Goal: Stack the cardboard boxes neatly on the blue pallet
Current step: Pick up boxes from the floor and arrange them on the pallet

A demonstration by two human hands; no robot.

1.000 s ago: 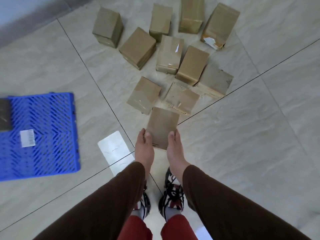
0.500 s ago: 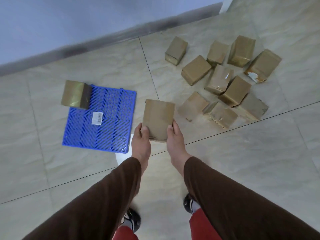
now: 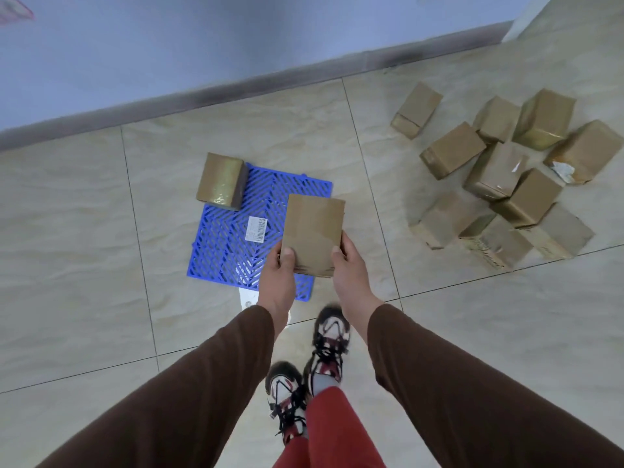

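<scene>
From the head camera, we see our left hand (image 3: 277, 282) and our right hand (image 3: 349, 275) holding one cardboard box (image 3: 312, 233) between them. Each hand grips a side near the bottom, thumb on top. The box is up in the air, over the near right part of the blue pallet (image 3: 233, 251). Another box (image 3: 221, 181) sits on the far left corner of the pallet. A white sticker (image 3: 256, 229) is on the pallet. A pile of boxes (image 3: 499, 184) lies on the tile floor (image 3: 84, 248), well apart to the right. Our shoes (image 3: 329, 336) stand below.
</scene>
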